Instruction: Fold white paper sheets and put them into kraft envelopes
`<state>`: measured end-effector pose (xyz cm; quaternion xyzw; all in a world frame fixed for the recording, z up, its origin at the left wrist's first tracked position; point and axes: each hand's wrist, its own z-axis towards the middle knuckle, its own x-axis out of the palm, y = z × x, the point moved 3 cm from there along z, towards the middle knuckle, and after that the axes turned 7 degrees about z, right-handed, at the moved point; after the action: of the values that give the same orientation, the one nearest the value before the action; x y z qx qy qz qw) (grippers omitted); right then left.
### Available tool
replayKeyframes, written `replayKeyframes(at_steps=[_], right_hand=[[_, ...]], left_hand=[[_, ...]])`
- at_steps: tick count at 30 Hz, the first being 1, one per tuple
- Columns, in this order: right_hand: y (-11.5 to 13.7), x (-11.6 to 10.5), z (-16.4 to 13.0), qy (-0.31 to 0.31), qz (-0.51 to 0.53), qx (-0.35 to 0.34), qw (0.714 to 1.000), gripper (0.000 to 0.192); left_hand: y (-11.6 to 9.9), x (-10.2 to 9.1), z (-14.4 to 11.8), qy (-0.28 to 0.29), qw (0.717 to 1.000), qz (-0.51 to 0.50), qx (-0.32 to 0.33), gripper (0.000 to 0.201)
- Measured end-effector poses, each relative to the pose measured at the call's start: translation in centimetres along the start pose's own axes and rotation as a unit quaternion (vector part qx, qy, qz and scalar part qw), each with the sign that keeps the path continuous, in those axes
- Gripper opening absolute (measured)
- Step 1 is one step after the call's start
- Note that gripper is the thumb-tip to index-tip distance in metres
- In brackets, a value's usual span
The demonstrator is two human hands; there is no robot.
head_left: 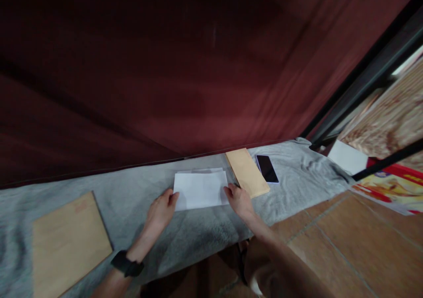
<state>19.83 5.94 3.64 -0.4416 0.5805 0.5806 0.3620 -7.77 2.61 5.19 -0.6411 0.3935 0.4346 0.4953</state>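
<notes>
A folded white sheet of paper (201, 190) lies low over the grey cloth, held at both ends. My left hand (162, 207) pinches its left edge, thumb on top; a dark watch (127, 263) sits on that wrist. At the paper's right edge, my right hand (238, 199) grips with thumb and fingers. The edge of another white layer shows behind the paper's far side. Just beyond my right hand is a stack of tan envelopes (247, 171), close to the knuckles.
A large brown envelope (71, 247) lies at the left on the grey cloth (139, 188). A dark-screened phone (267, 169) rests right of the tan stack. Behind hangs a dark red fabric wall (198, 91). At right are a black metal frame (363, 64), a colourful box (393, 185) and floor tiles.
</notes>
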Motion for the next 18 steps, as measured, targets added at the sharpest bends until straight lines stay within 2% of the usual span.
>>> replayKeyframes(at_steps=[7,18], right_hand=[[0.4,0.5,0.8,-0.006,-0.028,0.007,1.000,0.032],[1.1,0.8,1.8,-0.030,-0.048,0.022,0.998,0.034]], left_hand=[[-0.5,0.0,0.4,-0.001,0.997,0.071,-0.023,0.030],[-0.5,0.8,2.5,-0.005,0.997,0.069,-0.046,0.035]])
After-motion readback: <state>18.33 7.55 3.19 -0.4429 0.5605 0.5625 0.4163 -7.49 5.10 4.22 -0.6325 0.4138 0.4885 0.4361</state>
